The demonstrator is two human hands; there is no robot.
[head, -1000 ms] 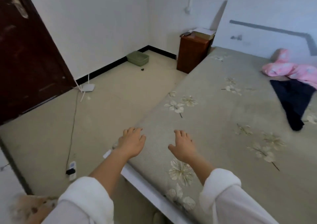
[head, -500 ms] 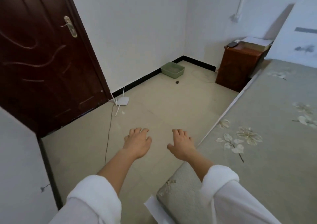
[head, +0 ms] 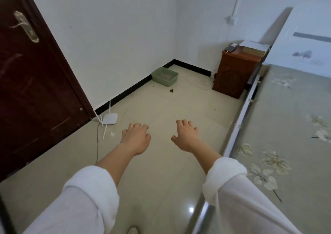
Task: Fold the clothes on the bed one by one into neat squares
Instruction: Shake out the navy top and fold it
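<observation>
Turning toward the bed is advised; no clothes are seen. Beyond its edge the left hand and right hand are held empty, fingers relaxed.

Floor ahead — bed flanks right.

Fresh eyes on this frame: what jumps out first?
The left hand and right hand hang side by side over the pale floor, holding nothing. A dark red door fills the left edge, and the bed with its floral cover runs down the right; no clothes show on it. In the far corner sit a green tray and a wooden cabinet.
</observation>
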